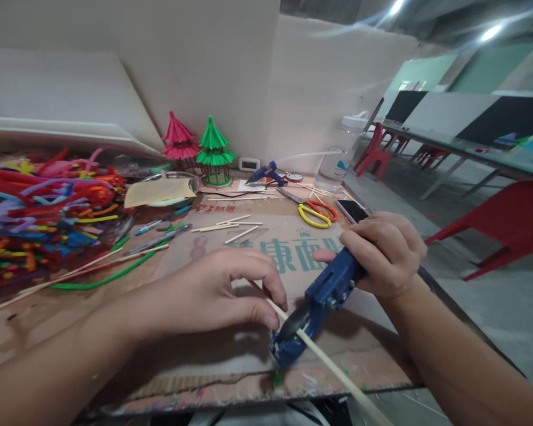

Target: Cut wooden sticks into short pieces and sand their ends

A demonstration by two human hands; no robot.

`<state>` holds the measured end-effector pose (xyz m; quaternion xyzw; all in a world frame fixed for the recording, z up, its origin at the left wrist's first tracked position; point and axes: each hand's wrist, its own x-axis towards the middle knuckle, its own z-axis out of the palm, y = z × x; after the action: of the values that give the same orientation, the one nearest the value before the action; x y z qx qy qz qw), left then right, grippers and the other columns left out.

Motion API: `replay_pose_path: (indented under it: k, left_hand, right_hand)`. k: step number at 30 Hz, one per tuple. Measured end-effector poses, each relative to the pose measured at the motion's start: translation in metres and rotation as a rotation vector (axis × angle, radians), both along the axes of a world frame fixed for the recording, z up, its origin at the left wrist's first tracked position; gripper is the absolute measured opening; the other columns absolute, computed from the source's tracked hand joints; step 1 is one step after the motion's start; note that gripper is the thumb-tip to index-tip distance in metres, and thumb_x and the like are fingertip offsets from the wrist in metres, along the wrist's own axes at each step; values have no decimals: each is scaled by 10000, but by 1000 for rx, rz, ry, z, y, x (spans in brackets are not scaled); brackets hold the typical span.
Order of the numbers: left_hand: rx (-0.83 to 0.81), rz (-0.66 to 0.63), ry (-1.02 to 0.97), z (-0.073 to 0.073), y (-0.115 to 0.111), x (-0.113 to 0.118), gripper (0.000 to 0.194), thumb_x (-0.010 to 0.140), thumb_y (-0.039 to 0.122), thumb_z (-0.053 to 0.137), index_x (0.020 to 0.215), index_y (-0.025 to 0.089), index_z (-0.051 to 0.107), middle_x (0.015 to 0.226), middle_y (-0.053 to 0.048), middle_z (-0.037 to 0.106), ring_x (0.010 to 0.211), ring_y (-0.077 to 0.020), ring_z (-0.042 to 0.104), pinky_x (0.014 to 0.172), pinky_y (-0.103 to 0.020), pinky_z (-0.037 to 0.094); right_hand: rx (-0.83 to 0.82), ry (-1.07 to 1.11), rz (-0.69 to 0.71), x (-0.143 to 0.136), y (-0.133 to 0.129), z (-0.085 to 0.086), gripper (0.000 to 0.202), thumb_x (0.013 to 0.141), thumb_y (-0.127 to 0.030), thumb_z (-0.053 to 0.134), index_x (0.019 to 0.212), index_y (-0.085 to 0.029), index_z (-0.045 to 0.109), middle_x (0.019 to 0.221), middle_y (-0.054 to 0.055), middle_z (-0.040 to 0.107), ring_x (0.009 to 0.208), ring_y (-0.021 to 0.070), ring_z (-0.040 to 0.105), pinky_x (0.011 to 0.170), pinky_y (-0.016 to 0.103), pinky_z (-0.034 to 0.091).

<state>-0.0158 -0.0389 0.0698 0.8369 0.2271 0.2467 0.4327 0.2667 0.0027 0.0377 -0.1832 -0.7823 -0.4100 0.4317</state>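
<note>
My right hand (388, 251) is wrapped round the handle of a blue ratchet-type cutter (322, 296), which slants down to the left. A thin wooden stick (333, 367) passes through the cutter's jaws, its near end running off the bottom of the view. My left hand (235, 290) pinches the same stick between thumb and fingers, just left of the blade. Part of the stick is hidden behind those fingers. Below both hands lies a printed cardboard sheet (190, 337) with a torn front edge.
Scissors (315, 213), a phone (352, 210) and a glue gun (266, 173) lie beyond my hands. Several cut sticks (242, 235) are scattered there. Colourful pipe cleaners (48, 219) heap at left. Pink (180, 139) and green (214, 151) pagoda models and a plastic bottle (337, 157) stand behind.
</note>
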Motion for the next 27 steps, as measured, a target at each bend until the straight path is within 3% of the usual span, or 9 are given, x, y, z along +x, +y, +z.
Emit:
replay_pose_path:
  k: [17, 19, 24, 27]
  left_hand:
    - [-23, 35, 30, -1, 1, -3, 81, 905, 188, 706, 827, 168, 707, 846, 4, 716, 820, -112, 652, 771, -187, 496]
    - [-27, 99, 46, -3, 0, -4, 68, 882, 212, 736, 931, 185, 697, 922, 6, 720, 874, -127, 657, 794, -198, 505]
    - [-83, 246, -78, -14, 1, -4, 619, 861, 206, 754, 1414, 326, 504, 1238, -22, 659, 939, -141, 672, 783, -209, 546]
    - [-161, 232, -212, -22, 9, -5, 620, 895, 162, 702, 1443, 359, 491, 1379, -39, 594, 907, -123, 673, 759, -197, 566]
  right_hand:
    - [-84, -40, 4, -3, 0, -2, 49, 861, -235, 710, 861, -217, 664, 691, 21, 592, 687, 196, 564, 664, 331, 492]
    - [-171, -49, -8, -5, 1, -2, 25, 869, -218, 669, 875, -207, 647, 708, 33, 599, 668, 195, 549, 627, 329, 460]
    - [-578, -50, -48, -18, 8, -16, 80, 811, -178, 564, 861, -170, 626, 788, 91, 635, 745, 228, 596, 654, 329, 467]
    - [-784, 16, -37, -29, 8, -28, 86, 793, -237, 575, 827, -171, 618, 799, 94, 644, 752, 234, 599, 658, 327, 440]
